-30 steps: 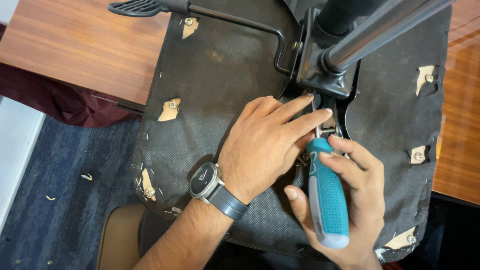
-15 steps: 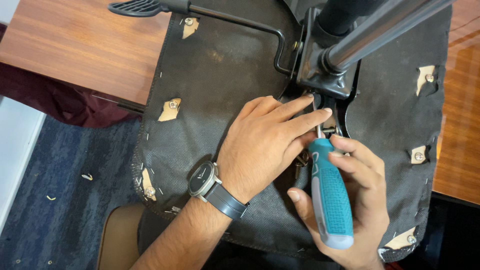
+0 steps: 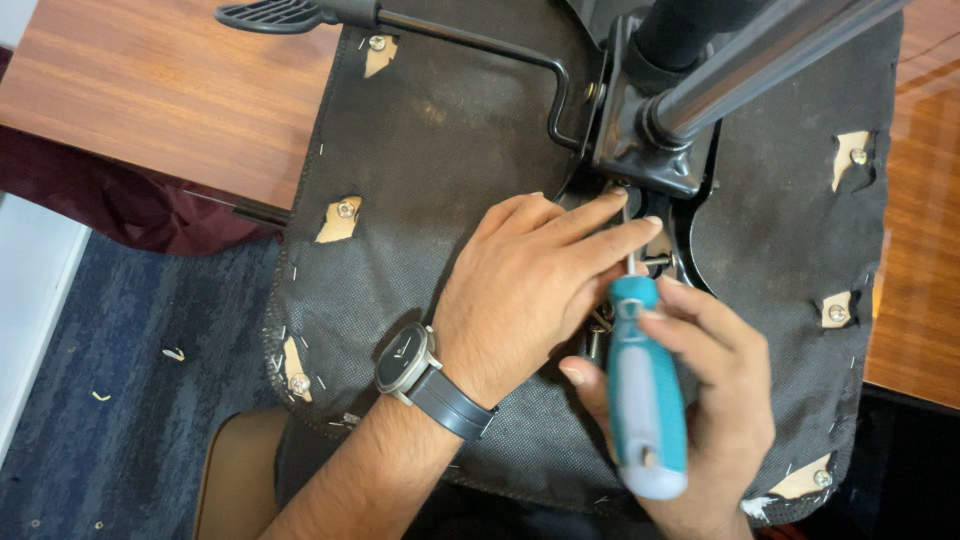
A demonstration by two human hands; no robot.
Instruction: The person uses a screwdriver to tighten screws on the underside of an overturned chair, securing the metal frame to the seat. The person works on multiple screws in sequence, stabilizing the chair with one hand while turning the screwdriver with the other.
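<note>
A teal-handled screwdriver (image 3: 643, 390) is gripped in the right hand (image 3: 700, 400), its fingers closed around the handle, the metal shaft pointed up at the black metal bracket (image 3: 650, 150) on the upturned chair seat (image 3: 450, 150). The left hand (image 3: 530, 290), a wristwatch (image 3: 405, 357) worn on its wrist, is laid flat on the seat's black fabric, fingertips touching the shaft beside the bracket. The seat is rested on a wooden counter (image 3: 150, 90).

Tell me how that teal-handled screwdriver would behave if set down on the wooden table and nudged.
The screwdriver looks stiff: a thin metal shaft in a thick handle. Its handle seems rounded, so it would probably roll when nudged. The right hand wraps it with room to spare, so it is likely light. The table looks smooth, offering little resistance.
</note>
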